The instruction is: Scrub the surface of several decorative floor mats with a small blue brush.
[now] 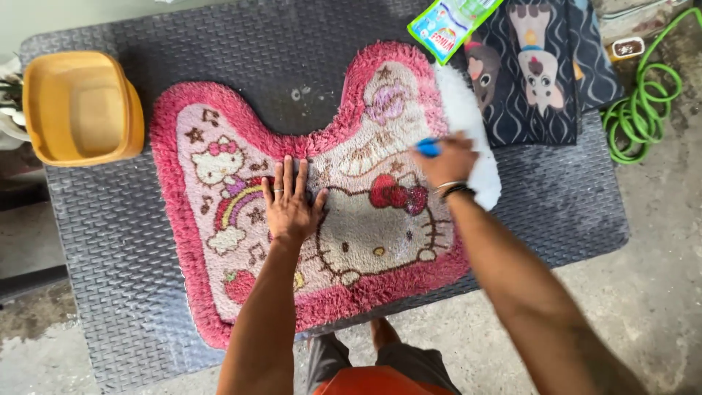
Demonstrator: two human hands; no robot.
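Note:
A pink shaggy U-shaped mat (219, 292) with a cartoon cat and rainbow lies wet on a dark grey plastic table (110, 241). My left hand (290, 201) presses flat on the mat's middle, fingers spread. My right hand (447, 159) is closed on a blue brush handle (428, 147) over the mat's right lobe, and it is blurred. White foam or fluffy fabric (468, 124) runs along the mat's right edge beside that hand.
A yellow plastic basin (80, 106) sits at the table's far left. A detergent sachet (447, 25) and a dark cartoon-print mat (534, 73) lie at the far right. A green hose (643, 95) coils on the concrete floor. My legs (380, 358) stand at the near edge.

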